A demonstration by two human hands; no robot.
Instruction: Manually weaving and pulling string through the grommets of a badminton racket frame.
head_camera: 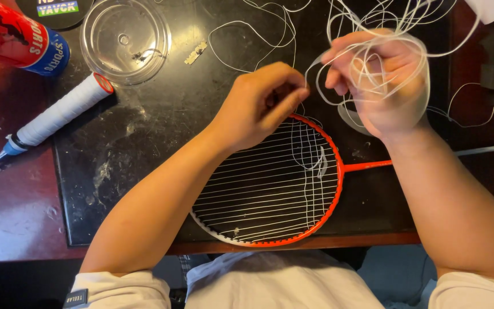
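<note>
I am looking down at both hands working over an orange racket [315,226] lying flat on a black mat [144,149], its head near the table's front edge and its shaft [367,166] running off to the right. My left hand [258,106] is hovering over the top of the frame, fingers curled together, thumb and forefinger pinching a strand of white string [247,26] just above the rim. My right hand [381,86] is sitting just beside it, to the right, fingers bent and loosely closed, with many loops of the same string tangling around and over them; I am seeing the fingertips pinching a strand near the left hand's. Loose string is trailing up and away across the mat behind both hands. The racket head is partly strung, mostly cross strings, with a few loose loops lying on them.

Well to the left, a white-wrapped grip [64,111] is lying slanted across the mat's edge. Beyond it a clear round lid [126,40] is resting on the mat, and a red and blue tube [15,37] is lying at the far left corner.
</note>
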